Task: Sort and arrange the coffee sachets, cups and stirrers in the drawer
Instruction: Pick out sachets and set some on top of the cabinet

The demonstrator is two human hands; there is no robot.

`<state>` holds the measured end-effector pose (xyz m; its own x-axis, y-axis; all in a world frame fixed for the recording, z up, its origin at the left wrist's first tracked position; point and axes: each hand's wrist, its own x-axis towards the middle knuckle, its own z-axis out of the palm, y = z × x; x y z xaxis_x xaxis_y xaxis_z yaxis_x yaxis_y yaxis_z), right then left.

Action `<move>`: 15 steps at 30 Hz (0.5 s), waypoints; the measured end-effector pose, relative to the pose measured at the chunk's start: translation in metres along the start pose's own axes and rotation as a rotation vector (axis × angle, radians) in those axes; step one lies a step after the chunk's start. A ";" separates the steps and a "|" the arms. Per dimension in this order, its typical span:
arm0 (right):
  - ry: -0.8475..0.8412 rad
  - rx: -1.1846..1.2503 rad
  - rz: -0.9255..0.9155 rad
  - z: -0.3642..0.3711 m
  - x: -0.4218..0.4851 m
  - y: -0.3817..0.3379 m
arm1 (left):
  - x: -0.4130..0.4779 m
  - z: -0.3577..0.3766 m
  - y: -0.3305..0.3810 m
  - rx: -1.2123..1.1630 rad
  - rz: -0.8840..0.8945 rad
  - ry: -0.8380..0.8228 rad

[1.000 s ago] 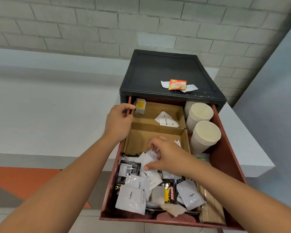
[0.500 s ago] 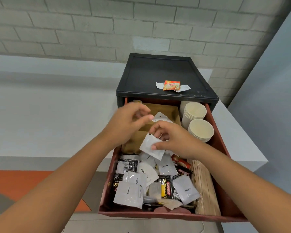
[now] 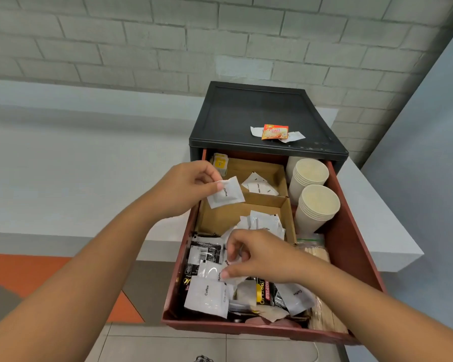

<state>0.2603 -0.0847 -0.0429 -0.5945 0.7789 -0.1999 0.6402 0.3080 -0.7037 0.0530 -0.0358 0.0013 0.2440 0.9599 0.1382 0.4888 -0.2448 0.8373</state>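
Left grip [image 3: 186, 189] pinches a white coffee sachet [image 3: 226, 192], centre frame; right grip [image 3: 256, 259] rests among loose sachets [image 3: 209, 296] in the drawer [image 3: 351, 244].

Both bare forearms reach forward, the left from lower left, the right from lower right. The left hand [image 3: 186, 189] is raised farther out, palm turned inward, and pinches a white sachet [image 3: 225, 195] by its corner between thumb and fingertips. The right hand [image 3: 259, 257] sits lower and nearer, knuckles up, fingers curled downward, with thumb and forefinger pinching a loose sachet [image 3: 215, 271].
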 end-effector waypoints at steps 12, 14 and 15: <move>-0.110 -0.074 0.033 -0.002 0.005 -0.003 | -0.006 0.008 -0.005 -0.101 -0.049 -0.029; -0.035 -0.023 0.048 -0.015 0.001 -0.002 | -0.009 0.007 -0.004 -0.066 -0.046 -0.040; 0.010 0.050 0.056 -0.022 -0.001 -0.002 | -0.011 0.008 -0.003 -0.042 -0.038 -0.050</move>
<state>0.2705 -0.0736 -0.0261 -0.5534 0.7998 -0.2327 0.6469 0.2367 -0.7249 0.0553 -0.0462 -0.0069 0.2682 0.9600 0.0802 0.4631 -0.2015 0.8631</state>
